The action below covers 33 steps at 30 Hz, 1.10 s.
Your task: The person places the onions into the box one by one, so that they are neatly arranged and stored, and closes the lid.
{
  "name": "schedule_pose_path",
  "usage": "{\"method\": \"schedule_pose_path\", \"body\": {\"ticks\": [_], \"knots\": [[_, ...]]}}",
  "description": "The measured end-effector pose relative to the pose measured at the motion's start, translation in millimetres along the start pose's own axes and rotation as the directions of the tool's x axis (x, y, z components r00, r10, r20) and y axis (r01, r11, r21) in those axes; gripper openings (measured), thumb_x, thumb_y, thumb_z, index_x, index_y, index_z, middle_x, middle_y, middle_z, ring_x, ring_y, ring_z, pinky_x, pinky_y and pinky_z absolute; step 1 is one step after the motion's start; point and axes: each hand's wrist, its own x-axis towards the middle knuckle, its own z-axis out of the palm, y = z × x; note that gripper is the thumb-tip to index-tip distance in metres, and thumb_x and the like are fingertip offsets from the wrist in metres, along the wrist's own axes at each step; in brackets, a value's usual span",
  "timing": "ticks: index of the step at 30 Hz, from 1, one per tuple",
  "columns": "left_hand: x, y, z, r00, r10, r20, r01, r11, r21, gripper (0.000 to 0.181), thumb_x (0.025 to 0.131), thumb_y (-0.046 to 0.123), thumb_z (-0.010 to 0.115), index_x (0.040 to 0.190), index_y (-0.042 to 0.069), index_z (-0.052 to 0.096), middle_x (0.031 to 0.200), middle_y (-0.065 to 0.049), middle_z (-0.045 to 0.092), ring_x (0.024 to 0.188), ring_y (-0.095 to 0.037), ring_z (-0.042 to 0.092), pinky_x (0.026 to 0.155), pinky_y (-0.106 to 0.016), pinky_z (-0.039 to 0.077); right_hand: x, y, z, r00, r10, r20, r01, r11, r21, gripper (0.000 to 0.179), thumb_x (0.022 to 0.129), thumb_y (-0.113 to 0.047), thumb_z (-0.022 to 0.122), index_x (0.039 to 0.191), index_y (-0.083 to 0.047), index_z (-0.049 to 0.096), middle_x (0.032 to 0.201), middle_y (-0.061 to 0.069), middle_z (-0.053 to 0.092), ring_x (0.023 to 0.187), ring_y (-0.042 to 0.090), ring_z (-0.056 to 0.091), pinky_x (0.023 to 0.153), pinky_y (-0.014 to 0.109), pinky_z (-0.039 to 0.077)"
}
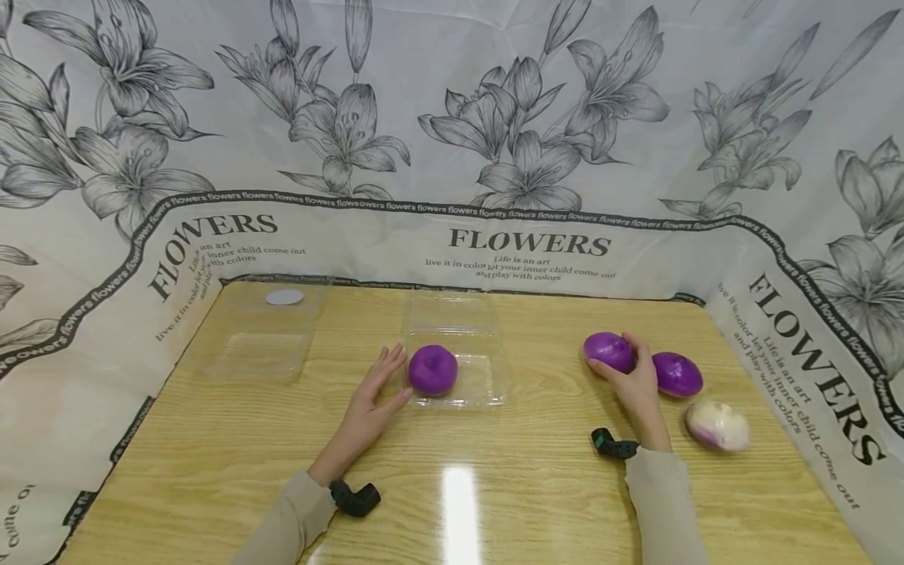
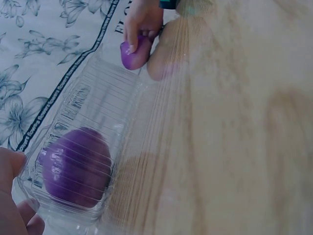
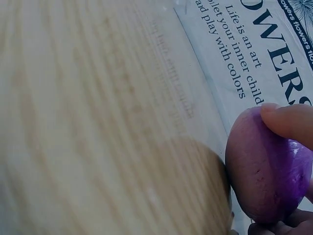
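Observation:
In the head view a purple turnip (image 1: pixel 433 369) sits in a clear plastic clamshell box (image 1: pixel 487 384), whose lid lies folded open toward the back. My left hand (image 1: pixel 369 400) is at the box's left edge beside that turnip, fingers extended and thumb spread. Around a second purple turnip (image 1: pixel 607 352) on the right, my right hand (image 1: pixel 632 384) curls its thumb and fingers. The right wrist view shows the gripped turnip (image 3: pixel 266 166) close up, thumb on its top. Just right of this hand lies another purple turnip (image 1: pixel 678 374), and nearer the front a white-and-purple turnip (image 1: pixel 718 426).
Another clear plastic box (image 1: pixel 261 353) stands open at the back left, with a white oval label (image 1: pixel 285 297) on it. A flower-printed cloth (image 1: pixel 530 243) walls the wooden table (image 1: pixel 537 479) at the back and sides.

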Motion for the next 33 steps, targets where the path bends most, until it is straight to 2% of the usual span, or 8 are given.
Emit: {"method": "schedule_pose_path", "body": {"ticks": [2, 5, 10, 14, 23, 30, 33], "knots": [[0.1, -9.5, 1.0, 1.000, 0.006, -0.008, -0.006, 1.000, 0.005, 0.056, 0.095, 0.004, 0.064, 0.147, 0.001, 0.044, 0.160, -0.013, 0.028, 0.151, -0.033, 0.011, 0.120, -0.060, 0.005, -0.2, -1, 0, 1.000, 0.000, -0.001, 0.000, 1.000, -0.001, 0.088, 0.086, -0.016, 0.078, 0.156, -0.007, 0.025, 0.158, 0.020, 0.028, 0.146, 0.036, 0.025, 0.120, 0.049, 0.021], [0.2, -15.0, 0.9, 1.000, 0.005, -0.009, -0.005, 1.000, 0.006, 0.057, 0.095, 0.008, 0.066, 0.148, 0.006, 0.045, 0.161, -0.007, 0.029, 0.151, -0.029, 0.012, 0.120, -0.059, 0.006, -1.6, -4, -2, 1.000, 0.006, 0.008, -0.007, 1.000, 0.018, 0.089, 0.086, -0.018, 0.078, 0.156, -0.007, 0.024, 0.159, 0.019, 0.026, 0.147, 0.035, 0.024, 0.120, 0.048, 0.021], [0.0, -16.0, 0.6, 1.000, 0.008, -0.001, -0.008, 1.000, 0.004, 0.057, 0.096, 0.012, 0.066, 0.149, 0.009, 0.045, 0.161, -0.003, 0.029, 0.152, -0.026, 0.012, 0.121, -0.057, 0.006, -5.2, -16, -7, 0.999, 0.005, 0.044, -0.009, 0.996, 0.091, 0.092, 0.087, -0.024, 0.078, 0.158, -0.010, 0.021, 0.163, 0.015, 0.020, 0.148, 0.033, 0.022, 0.120, 0.049, 0.022], [-0.1, -15.3, 0.8, 1.000, 0.007, 0.002, -0.007, 1.000, 0.009, 0.057, 0.096, 0.013, 0.066, 0.149, 0.008, 0.044, 0.162, -0.004, 0.028, 0.152, -0.025, 0.011, 0.120, -0.057, 0.007, -5.0, -28, -10, 0.998, -0.023, 0.057, 0.018, 0.996, 0.083, 0.092, 0.088, -0.025, 0.077, 0.158, -0.010, 0.019, 0.163, 0.017, 0.019, 0.147, 0.036, 0.022, 0.120, 0.051, 0.020], [0.0, -15.2, 1.1, 1.000, -0.003, -0.002, 0.003, 1.000, 0.011, 0.056, 0.096, 0.012, 0.065, 0.148, 0.007, 0.045, 0.161, -0.006, 0.028, 0.152, -0.026, 0.011, 0.120, -0.058, 0.006, 5.1, -60, -16, 0.992, -0.121, 0.045, 0.116, 0.987, 0.108, 0.088, 0.088, -0.010, 0.075, 0.157, -0.006, 0.020, 0.160, 0.022, 0.022, 0.146, 0.040, 0.024, 0.120, 0.050, 0.022], [-1.2, 20.7, -3.2, 1.000, -0.022, 0.016, 0.023, 1.000, -0.021, 0.055, 0.096, 0.004, 0.063, 0.145, -0.005, 0.043, 0.159, -0.020, 0.028, 0.150, -0.038, 0.010, 0.119, -0.061, 0.006, 9.3, -83, -15, 0.982, -0.181, 0.055, 0.174, 0.979, 0.105, 0.089, 0.086, -0.009, 0.077, 0.156, -0.007, 0.022, 0.159, 0.020, 0.025, 0.145, 0.040, 0.026, 0.119, 0.051, 0.025], [-1.3, 21.6, -3.0, 1.000, -0.023, 0.017, 0.023, 0.999, -0.030, 0.055, 0.096, 0.005, 0.063, 0.146, -0.004, 0.043, 0.159, -0.019, 0.028, 0.150, -0.036, 0.010, 0.119, -0.060, 0.005, 8.2, -94, -13, 0.978, -0.203, 0.053, 0.198, 0.976, 0.090, 0.089, 0.085, -0.011, 0.078, 0.156, -0.008, 0.024, 0.158, 0.019, 0.027, 0.145, 0.038, 0.028, 0.118, 0.051, 0.027]]}}
